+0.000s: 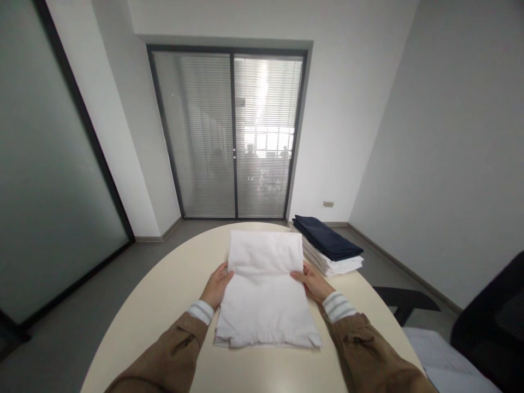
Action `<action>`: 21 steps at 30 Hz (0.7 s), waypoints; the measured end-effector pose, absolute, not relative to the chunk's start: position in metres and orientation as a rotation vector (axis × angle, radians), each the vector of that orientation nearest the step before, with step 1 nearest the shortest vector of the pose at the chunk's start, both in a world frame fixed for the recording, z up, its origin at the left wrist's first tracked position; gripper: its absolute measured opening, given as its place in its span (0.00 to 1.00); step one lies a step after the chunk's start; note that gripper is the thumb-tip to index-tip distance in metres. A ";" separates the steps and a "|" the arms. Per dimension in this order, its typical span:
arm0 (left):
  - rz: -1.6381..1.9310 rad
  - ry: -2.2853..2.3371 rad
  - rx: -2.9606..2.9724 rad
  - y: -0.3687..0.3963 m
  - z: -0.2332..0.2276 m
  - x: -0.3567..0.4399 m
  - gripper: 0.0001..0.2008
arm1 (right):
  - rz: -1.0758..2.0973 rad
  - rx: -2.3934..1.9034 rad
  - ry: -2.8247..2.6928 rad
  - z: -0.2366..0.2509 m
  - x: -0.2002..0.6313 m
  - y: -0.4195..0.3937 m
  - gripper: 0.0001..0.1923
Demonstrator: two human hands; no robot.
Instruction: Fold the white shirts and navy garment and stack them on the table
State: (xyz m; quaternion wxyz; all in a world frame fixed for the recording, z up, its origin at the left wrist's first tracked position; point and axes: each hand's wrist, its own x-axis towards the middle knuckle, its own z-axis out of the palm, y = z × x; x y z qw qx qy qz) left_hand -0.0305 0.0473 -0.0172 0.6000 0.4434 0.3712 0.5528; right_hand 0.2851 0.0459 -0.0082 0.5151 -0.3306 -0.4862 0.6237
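Note:
A white folded cloth, perhaps a garment, (266,300) lies in front of me, its near hem layered and slightly wavy. My left hand (216,285) grips its left edge, thumb on top and fingers curled beneath. On the opposite edge, my right hand (314,281) pinches the cloth in the same way. A crease runs across it between my two thumbs. The far part seems tipped up a little; whether it is fully off the table I cannot tell. Just beyond my right hand sits a folded dark navy cloth (327,238) on top of folded white cloths (333,265).
The round cream table (164,305) carries all the cloths. At the right stand a black chair (491,322) and a black armrest-like piece (405,297). Whitish sheets (446,360) lie low beside the table. Glass doors with blinds (235,136) are across the room.

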 end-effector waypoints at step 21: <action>1.283 0.938 0.779 0.045 -0.006 -0.028 0.27 | 1.417 -0.969 -1.227 -0.012 0.291 0.048 0.24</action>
